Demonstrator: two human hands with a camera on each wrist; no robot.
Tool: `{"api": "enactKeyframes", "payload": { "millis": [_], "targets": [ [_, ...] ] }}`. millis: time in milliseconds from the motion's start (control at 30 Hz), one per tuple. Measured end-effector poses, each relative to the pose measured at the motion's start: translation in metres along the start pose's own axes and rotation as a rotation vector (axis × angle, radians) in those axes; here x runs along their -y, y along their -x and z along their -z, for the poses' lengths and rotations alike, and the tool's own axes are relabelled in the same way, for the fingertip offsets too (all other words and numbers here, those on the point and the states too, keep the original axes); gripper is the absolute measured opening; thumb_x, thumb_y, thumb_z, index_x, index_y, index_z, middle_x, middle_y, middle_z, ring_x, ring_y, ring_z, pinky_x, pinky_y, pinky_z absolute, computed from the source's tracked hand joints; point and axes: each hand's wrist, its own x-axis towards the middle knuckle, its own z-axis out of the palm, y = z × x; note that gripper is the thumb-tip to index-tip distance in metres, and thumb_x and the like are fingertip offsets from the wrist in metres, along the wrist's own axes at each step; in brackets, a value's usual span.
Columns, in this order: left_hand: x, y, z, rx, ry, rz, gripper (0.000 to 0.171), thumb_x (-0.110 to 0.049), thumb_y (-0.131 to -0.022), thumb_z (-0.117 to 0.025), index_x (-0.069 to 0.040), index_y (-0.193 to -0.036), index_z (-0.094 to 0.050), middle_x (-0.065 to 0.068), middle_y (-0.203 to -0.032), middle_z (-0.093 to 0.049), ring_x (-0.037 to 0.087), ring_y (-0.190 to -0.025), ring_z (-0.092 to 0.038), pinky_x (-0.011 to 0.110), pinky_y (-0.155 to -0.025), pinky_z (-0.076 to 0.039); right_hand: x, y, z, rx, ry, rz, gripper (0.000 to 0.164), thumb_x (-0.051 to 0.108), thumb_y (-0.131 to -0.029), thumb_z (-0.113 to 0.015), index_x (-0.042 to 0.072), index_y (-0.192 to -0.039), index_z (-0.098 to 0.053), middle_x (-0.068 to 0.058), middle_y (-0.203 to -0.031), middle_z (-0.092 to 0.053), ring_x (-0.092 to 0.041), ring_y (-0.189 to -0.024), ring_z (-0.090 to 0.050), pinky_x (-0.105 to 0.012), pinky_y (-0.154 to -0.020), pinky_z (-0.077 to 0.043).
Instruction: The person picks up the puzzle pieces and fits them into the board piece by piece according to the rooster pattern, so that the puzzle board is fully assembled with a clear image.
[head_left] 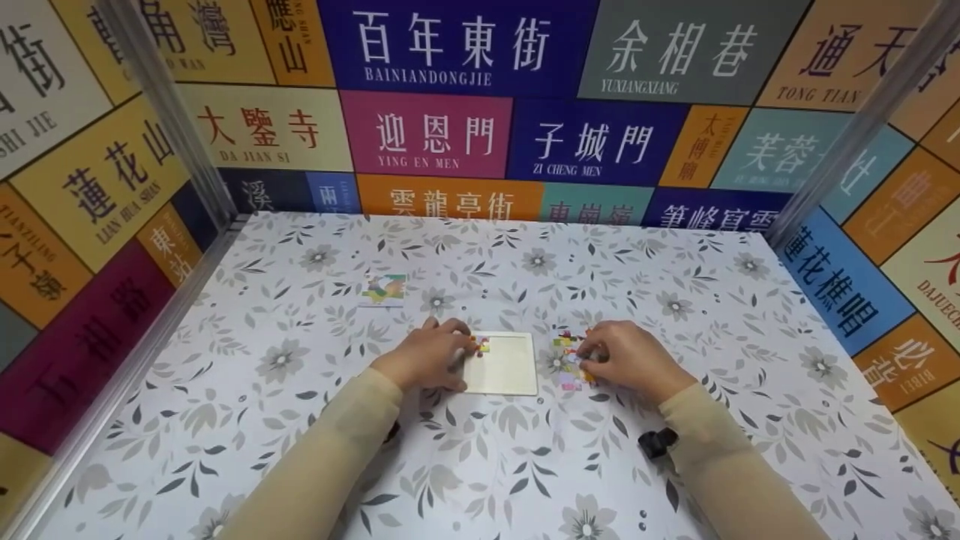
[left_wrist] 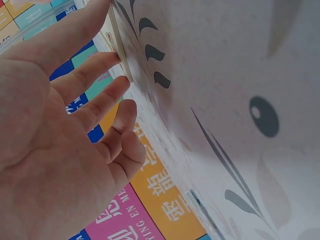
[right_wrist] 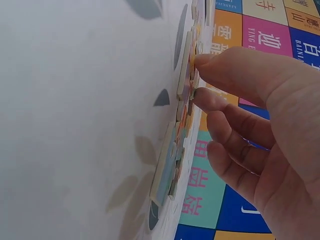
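A shallow white puzzle tray [head_left: 512, 367] lies flat on the table, with a few joined colourful pieces [head_left: 481, 346] in its upper left corner. My left hand [head_left: 429, 355] rests along the tray's left side, thumb near the lower corner and fingers at the upper edge. In the left wrist view, fingertips touch the tray's thin rim [left_wrist: 120, 42]. Right of the tray lies a cluster of jigsaw pieces [head_left: 571, 381]. Over its right side is my right hand [head_left: 626, 356], thumb and index finger pinching at a puzzle piece low on the table. My palm hides part of the cluster.
A small printed picture card [head_left: 382, 290] lies at the back left of the tray. White floral paper [head_left: 300, 427] covers the table. Clear-edged walls with coloured sign panels [head_left: 427, 135] stand at the back and both sides. A black wrist strap [head_left: 657, 443] shows beside the right sleeve.
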Motion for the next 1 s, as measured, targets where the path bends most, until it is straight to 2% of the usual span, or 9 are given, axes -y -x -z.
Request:
{"api": "enactKeyframes", "payload": {
  "millis": [233,533,767,1000],
  "targets": [
    [0.000,0.001,0.000,0.020,0.002,0.038,0.054,-0.030,-0.083,-0.087,-0.021,-0.134,-0.069,0.003,-0.155,-0.047,0.033,-0.131,-0.045,0.051,-0.108,-0.043,0.005,-0.003,-0.001,-0.004,0.017,-0.025,0.012,0.023,-0.083,-0.085,0.019,-0.094,-0.083,0.003,-0.091,-0.072,-0.013,-0.077,-0.061,-0.036,-0.072,-0.051],
    [0.000,0.003,-0.004,0.017,0.020,0.042,0.054,-0.029,-0.083,-0.087,-0.020,-0.134,-0.069,0.003,-0.154,-0.048,0.034,-0.131,-0.045,0.051,-0.107,-0.044,0.009,-0.001,-0.004,-0.004,0.033,-0.038,0.011,0.026,-0.085,-0.084,0.022,-0.095,-0.083,0.007,-0.098,-0.073,-0.013,-0.087,-0.065,-0.039,-0.078,-0.054],
    [-0.001,0.004,-0.001,-0.002,0.006,-0.024,0.051,-0.027,-0.084,-0.087,-0.016,-0.130,-0.069,0.008,-0.152,-0.049,0.038,-0.124,-0.047,0.054,-0.102,-0.046,0.011,-0.003,-0.002,-0.026,0.074,-0.004,0.010,0.027,-0.086,-0.083,0.023,-0.096,-0.084,0.006,-0.101,-0.073,-0.017,-0.091,-0.068,-0.042,-0.079,-0.057],
    [0.000,-0.001,-0.001,0.011,-0.027,-0.003,0.051,-0.031,-0.085,-0.086,-0.020,-0.132,-0.069,0.006,-0.153,-0.049,0.036,-0.126,-0.047,0.051,-0.104,-0.046,0.017,-0.009,-0.001,-0.036,0.085,0.022,0.009,0.028,-0.087,-0.082,0.024,-0.095,-0.084,0.006,-0.100,-0.074,-0.016,-0.090,-0.067,-0.039,-0.075,-0.055]
  ]
}}
